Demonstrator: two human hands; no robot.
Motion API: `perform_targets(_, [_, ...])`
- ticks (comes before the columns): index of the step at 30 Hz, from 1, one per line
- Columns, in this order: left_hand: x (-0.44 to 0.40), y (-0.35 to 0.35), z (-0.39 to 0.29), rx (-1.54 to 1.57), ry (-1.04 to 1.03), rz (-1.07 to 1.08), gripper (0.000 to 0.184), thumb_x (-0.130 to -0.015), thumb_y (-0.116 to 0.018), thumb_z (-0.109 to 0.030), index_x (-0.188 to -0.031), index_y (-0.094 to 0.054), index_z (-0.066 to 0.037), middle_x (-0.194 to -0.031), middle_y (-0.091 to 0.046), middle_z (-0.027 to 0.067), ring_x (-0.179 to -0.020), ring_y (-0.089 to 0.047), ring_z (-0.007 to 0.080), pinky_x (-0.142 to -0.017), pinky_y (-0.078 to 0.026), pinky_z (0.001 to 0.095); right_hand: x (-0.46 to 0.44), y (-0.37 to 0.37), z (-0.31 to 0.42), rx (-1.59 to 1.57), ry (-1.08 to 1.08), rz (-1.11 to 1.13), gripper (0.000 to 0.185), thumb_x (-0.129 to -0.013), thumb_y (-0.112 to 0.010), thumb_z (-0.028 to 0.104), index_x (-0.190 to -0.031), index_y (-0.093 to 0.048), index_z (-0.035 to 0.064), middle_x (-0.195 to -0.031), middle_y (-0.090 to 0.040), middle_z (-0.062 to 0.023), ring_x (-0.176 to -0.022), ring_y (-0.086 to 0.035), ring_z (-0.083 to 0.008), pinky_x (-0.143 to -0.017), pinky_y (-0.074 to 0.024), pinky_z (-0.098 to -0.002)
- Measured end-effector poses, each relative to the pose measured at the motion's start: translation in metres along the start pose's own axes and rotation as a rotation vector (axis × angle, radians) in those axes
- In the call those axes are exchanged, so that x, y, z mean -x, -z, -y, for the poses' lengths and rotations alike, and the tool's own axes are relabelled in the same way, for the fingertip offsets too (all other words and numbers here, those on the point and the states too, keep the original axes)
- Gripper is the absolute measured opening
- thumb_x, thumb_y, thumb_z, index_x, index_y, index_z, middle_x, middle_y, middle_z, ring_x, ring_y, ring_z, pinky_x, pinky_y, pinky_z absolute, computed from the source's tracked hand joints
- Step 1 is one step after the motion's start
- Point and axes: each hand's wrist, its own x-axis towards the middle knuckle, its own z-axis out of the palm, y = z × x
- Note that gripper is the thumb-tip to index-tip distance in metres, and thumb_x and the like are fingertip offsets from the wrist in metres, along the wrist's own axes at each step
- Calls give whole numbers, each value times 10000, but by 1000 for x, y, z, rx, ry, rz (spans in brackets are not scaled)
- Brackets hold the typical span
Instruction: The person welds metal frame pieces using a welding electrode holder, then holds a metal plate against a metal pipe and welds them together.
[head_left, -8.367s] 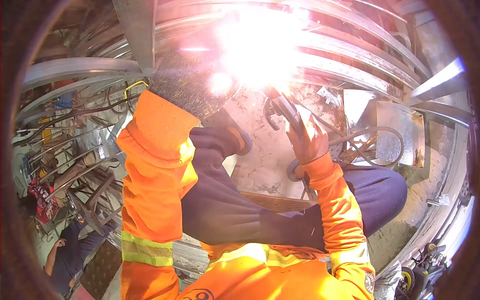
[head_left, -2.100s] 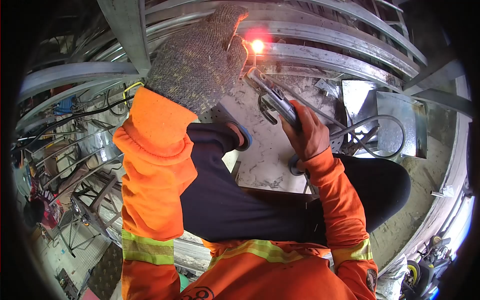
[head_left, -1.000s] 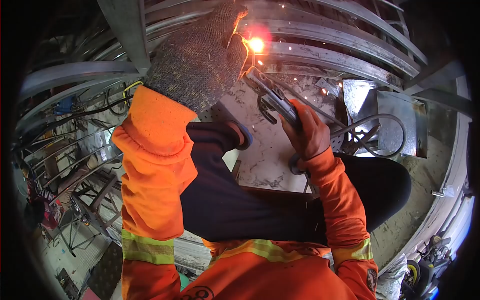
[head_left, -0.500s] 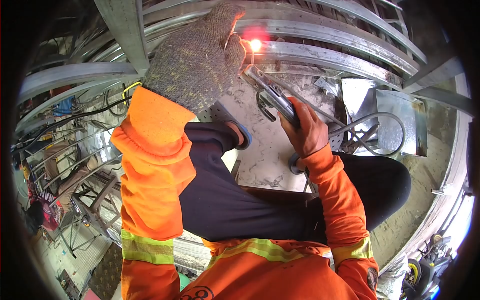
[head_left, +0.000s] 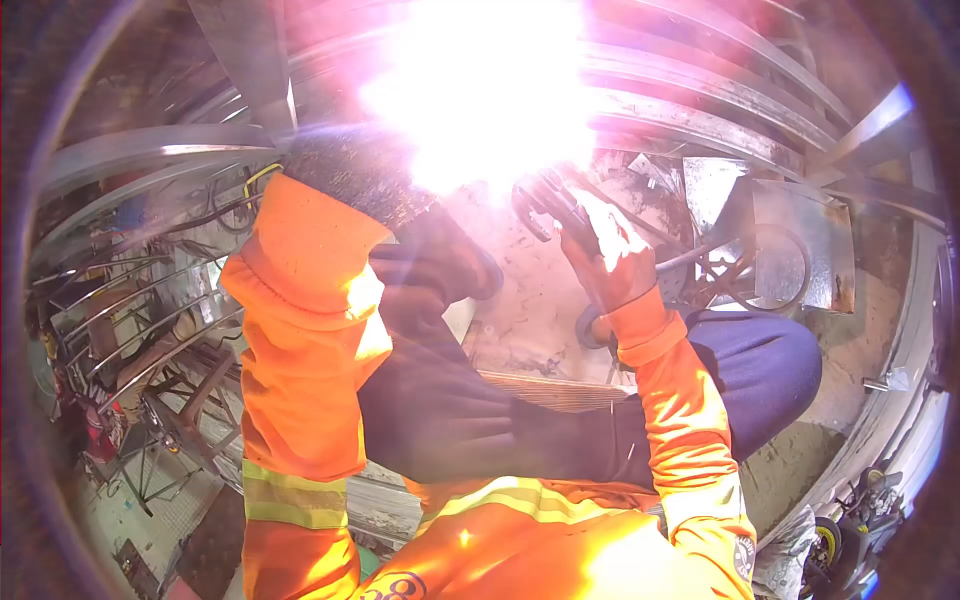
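A blinding white-pink welding arc (head_left: 490,90) flares at the top middle, over the metal bars. My left hand (head_left: 345,170), in a thick dark knitted glove, is up against the lower left of the glare. Its fingers are lost in the light. My right hand (head_left: 618,268) is bare and wrapped round the handle of a welding electrode holder (head_left: 552,200), whose head points up into the arc. The electrode's tip is hidden by the brightness. Long metal bars (head_left: 690,118) run across the top, just beyond both hands.
Sheet metal pieces (head_left: 800,240) and a looped cable (head_left: 808,265) lie to the right. Metal frames (head_left: 190,390) crowd the left. An upright steel post (head_left: 245,60) stands at upper left. A motorcycle (head_left: 850,530) is at lower right.
The small glowing spot at the bars has burst into a huge glare that hides the glove's fingers and the electrode. My arms stay in nearly the same place.
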Motion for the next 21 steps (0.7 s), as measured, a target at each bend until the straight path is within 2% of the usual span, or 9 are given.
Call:
perform_targets(3, [-1, -2, 3, 21, -94, -67, 494, -887, -582, -74, -1367, -496, 3, -1159, -637, 270, -1026, -637, 423, -907, -516, 463, 1, 3, 2, -78, -57, 75, 443, -840, -736, 193, -1250, -610, 82, -1006, -675, -132, -844, -687, -356, -698, -568, -419])
perform_targets(5, [2, -1, 0, 4, -79, -66, 508, -873, -566, -55, -1373, -492, -2, -1148, -642, 270, -1021, -638, 423, -904, -515, 466, 4, 3, 1, -102, -24, 80, 467, -845, -729, 197, -1276, -584, 92, -1034, -658, -116, -845, -683, -354, -690, -567, -411])
perform_targets(6, [0, 2, -8, 44, 37, -17, 490, -876, -573, -61, -1358, -503, -4, -1132, -642, 274, -1011, -639, 423, -894, -517, 466, 4, 4, 1, -109, -32, 100, 476, -849, -725, 198, -1288, -570, 98, -1034, -656, -114, -847, -681, -355, -688, -566, -415])
perform_targets(7, [-1, 4, -14, 44, 37, -16, 490, -876, -573, -61, -1358, -503, -4, -1132, -642, 274, -1011, -639, 423, -894, -517, 466, 4, 4, 1, -116, -42, 120, 485, -853, -720, 200, -1299, -556, 104, -1034, -653, -112, -850, -679, -356, -686, -565, -419])
perform_targets(9, [-3, 7, -24, -50, 331, 196, 481, -881, -580, -70, -1352, -506, -4, -1112, -644, 272, -997, -640, 422, -886, -521, 462, 5, 4, 0, -100, -37, 129, 492, -857, -718, 206, -1307, -544, 109, -1036, -651, -111, -856, -677, -359, -687, -564, -425])
perform_targets(13, [-4, 6, -25, -117, 307, 152, 483, -891, -581, -82, -1360, -499, -6, -1104, -647, 266, -989, -643, 418, -878, -525, 456, 4, 6, 1, -83, -42, 145, 505, -866, -713, 226, -1322, -522, 124, -1047, -648, -113, -876, -672, -367, -693, -563, -441])
perform_targets(15, [2, 2, -8, -12, 9, -12, 488, -892, -583, -83, -1365, -494, -6, -1107, -649, 257, -987, -644, 415, -877, -528, 448, 4, 5, 1, -73, -48, 145, 499, -870, -711, 229, -1319, -524, 124, -1048, -648, -114, -876, -671, -368, -694, -563, -443])
perform_targets(21, [8, -1, -5, -54, -2, -26, 467, -902, -581, -86, -1357, -503, -13, -1110, -654, 233, -984, -646, 403, -874, -533, 432, 2, 5, 2, -50, -65, 144, 490, -875, -710, 241, -1317, -529, 132, -1045, -650, -114, -876, -671, -368, -691, -558, -449])
